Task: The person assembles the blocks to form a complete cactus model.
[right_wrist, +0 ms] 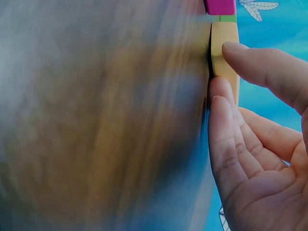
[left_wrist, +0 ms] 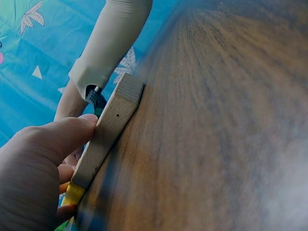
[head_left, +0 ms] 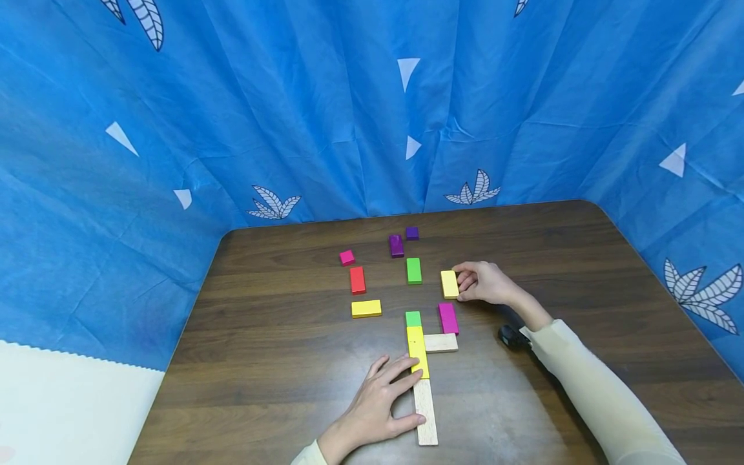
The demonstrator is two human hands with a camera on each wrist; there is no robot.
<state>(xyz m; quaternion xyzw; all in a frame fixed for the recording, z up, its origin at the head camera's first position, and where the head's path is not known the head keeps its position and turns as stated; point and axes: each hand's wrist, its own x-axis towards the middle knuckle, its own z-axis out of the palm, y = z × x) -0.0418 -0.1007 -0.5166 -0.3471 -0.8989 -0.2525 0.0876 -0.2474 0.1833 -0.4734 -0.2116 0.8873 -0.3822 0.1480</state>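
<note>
In the head view, my left hand [head_left: 380, 403] rests its spread fingers on a column of blocks: a long yellow block [head_left: 416, 342] and a long plain wooden block [head_left: 427, 429]. The left wrist view shows its thumb against the side of the wooden block [left_wrist: 103, 144]. A small green block [head_left: 413, 318] caps the column's far end. My right hand [head_left: 485, 284] pinches a pale yellow block [head_left: 449, 284] at its right side, thumb and fingertips touching it. Nearer me lie a magenta block [head_left: 447, 318] and a short plain wooden block [head_left: 442, 343], which meets the column.
Loose blocks lie farther back on the dark wooden table [head_left: 261, 361]: green [head_left: 414, 271], yellow [head_left: 366, 309], red [head_left: 357, 280], pink [head_left: 347, 258], purple [head_left: 396, 246] and violet [head_left: 412, 234]. A blue curtain [head_left: 325, 116] borders the table. Below the right wrist is a black device [head_left: 511, 337].
</note>
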